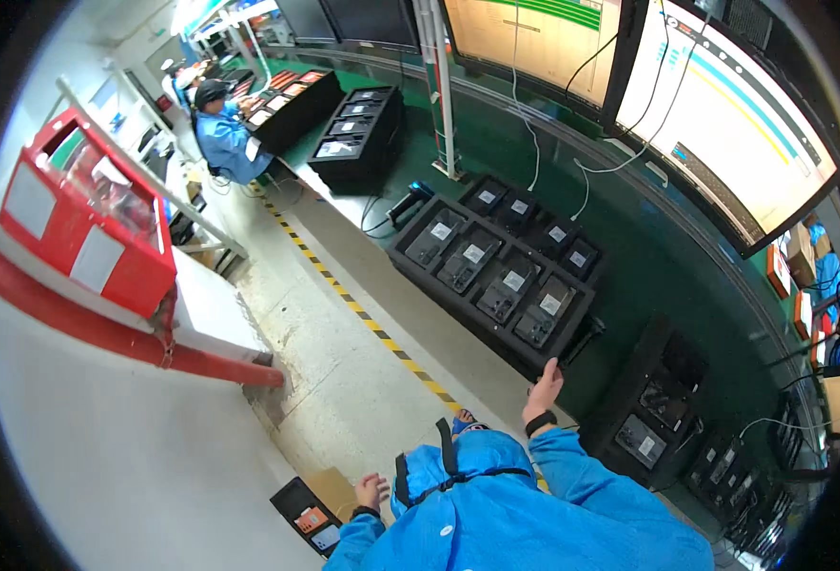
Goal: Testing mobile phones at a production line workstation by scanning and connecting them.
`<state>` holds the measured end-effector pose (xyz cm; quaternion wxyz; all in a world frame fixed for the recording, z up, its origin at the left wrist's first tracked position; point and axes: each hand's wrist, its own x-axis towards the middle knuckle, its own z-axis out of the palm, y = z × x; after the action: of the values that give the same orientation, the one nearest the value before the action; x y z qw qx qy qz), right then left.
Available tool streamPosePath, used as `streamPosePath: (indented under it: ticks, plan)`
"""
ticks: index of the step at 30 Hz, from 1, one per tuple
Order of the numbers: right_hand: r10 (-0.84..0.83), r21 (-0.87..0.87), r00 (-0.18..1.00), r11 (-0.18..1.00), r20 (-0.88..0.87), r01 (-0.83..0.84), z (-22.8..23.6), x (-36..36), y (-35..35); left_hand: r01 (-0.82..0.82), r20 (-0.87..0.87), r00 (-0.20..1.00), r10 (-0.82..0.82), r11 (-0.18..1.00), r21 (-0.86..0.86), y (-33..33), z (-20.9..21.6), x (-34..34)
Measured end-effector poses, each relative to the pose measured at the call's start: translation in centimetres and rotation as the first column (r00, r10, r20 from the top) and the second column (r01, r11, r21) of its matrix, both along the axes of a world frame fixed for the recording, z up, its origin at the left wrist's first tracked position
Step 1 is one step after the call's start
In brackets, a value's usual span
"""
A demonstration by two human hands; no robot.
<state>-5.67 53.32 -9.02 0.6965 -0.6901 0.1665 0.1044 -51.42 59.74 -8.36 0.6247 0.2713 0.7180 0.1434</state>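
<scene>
One black tray (460,309) just ahead of the right grip (543,390)

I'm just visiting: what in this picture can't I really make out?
From the head view:
Whether the right grip touches the black tray: its fingertips overlap the near corner.
Print on the white label: too small.
Most of the foot: hidden by the blue coat.
Top of the tan screen: cut off by the upper edge.
The clutter at lower right: blurred and dark near the fisheye rim.
</scene>
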Motion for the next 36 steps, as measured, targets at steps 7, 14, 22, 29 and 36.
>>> streamPosePath:
  ticks: [7, 14, 22, 29, 36]
  plan:
    - [0.144, 0.039, 0.914, 0.989, -0.38, -0.139, 7.7, 2.5, 0.7, 0.299, 0.124, 0.942, -0.312, 0.947, 0.115, 17.1, 3.0, 13.2]
    - [-0.093, -0.015, 0.954, 0.996, -0.286, 0.093, 7.8, 1.4, 1.8, 0.295, 0.106, 0.895, -0.434, 0.752, 0.59, 35.1, 6.7, 31.7]
    - [-0.175, 0.063, 0.927, 0.976, -0.33, 0.207, 9.1, 0.3, 2.5, 0.719, -0.182, 0.467, -0.865, 0.253, 0.647, 41.5, 8.1, 40.7]
    - [-0.19, -0.189, 0.896, 0.974, -0.401, 0.122, 9.3, -0.3, 2.0, 0.781, -0.016, 0.407, -0.913, 0.339, 0.524, 42.5, 9.6, 40.7]
    - [0.087, -0.733, 0.875, 0.589, 0.476, 0.34, 15.9, 14.2, 6.6, 0.564, -0.348, 0.565, -0.748, 0.042, 0.825, 41.8, 16.0, 49.1]
